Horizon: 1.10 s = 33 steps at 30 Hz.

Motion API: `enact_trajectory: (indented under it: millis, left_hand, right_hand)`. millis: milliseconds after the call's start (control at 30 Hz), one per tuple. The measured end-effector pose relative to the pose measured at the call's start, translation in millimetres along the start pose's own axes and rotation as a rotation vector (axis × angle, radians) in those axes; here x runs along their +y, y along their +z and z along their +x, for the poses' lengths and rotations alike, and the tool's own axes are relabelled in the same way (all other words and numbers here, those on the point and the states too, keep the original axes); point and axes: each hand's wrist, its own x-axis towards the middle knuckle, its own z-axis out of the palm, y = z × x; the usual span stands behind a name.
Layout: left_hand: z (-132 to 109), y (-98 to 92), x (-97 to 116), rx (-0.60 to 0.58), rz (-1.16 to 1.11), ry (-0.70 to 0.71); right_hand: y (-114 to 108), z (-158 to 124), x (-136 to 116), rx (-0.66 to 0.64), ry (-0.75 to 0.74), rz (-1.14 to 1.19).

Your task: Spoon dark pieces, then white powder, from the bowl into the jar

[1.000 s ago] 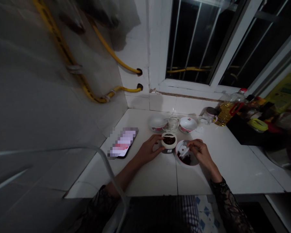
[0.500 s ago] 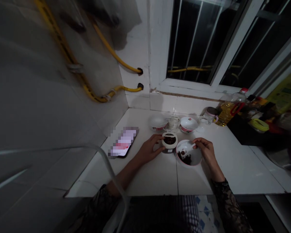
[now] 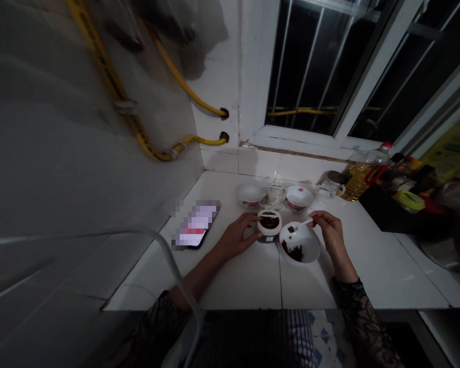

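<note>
The spoon [image 3: 305, 223] slants over the far side of the white bowl [image 3: 311, 248], a little dark stuff in its scoop, while a heap of dark crumbs [image 3: 294, 253] lies lower down inside the bowl. Half a second ago the scoop was closer to that heap; now it has drawn up toward the far rim, so, as I judge it, the spoon is clear of the heap with a small load aboard. The right hand [image 3: 328, 229] pinches the end of the handle, its fingers closed. Just beside the bowl stands the square pot [image 3: 270, 233] with dark red contents, and the left hand [image 3: 239, 234] stays curved around its left side, half open, thumb in front and fingers at the rim, seemingly steadying it. Behind the pot sit a clear container [image 3: 275, 197] and two more bowls, left [image 3: 250, 197] and right [image 3: 299, 193]. A lit phone [image 3: 197, 225] lies to the left on the tabletop [image 3: 245, 283]; an oil bottle [image 3: 354, 184] stands well apart, at the far right.
</note>
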Motion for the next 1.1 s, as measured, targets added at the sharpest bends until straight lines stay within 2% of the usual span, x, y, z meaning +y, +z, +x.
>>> enact_trajectory:
  millis: [167, 233, 333, 433, 500, 600, 800, 933, 1100]
  left_hand:
    - [0, 0.1, 0, 0.002, -0.008, 0.011]
    - [-1, -0.1, 0, -0.003, -0.013, 0.004]
    - [-1, -0.2, 0, -0.008, -0.013, -0.007]
    - [0, 0.0, 0, -0.004, -0.008, -0.006]
    - [0, 0.3, 0, -0.006, -0.004, -0.002]
    - [0, 0.6, -1, -0.008, 0.004, -0.001]
    - [0, 0.0, -1, 0.004, 0.007, 0.012]
    - [0, -0.8, 0, -0.003, 0.005, 0.010]
    - [0, -0.4, 1, -0.013, -0.003, -0.002]
  right_hand:
    - [23, 3, -15, 0.026, -0.235, -0.111]
    - [35, 0, -22, 0.031, -0.393, -0.224]
    - [48, -6, -31, -0.040, -0.708, -0.420]
    - [50, -11, -35, -0.104, -0.951, -0.548]
    - [45, -12, -36, -0.076, -1.018, -0.579]
    - [32, -9, -32, 0.008, -0.996, -0.564]
    - [0, -3, -3, 0.094, -0.769, -0.582]
    - [-12, -3, 17, 0.000, -0.701, -0.692]
    - [-9, -9, 19, -0.205, -0.621, -0.674]
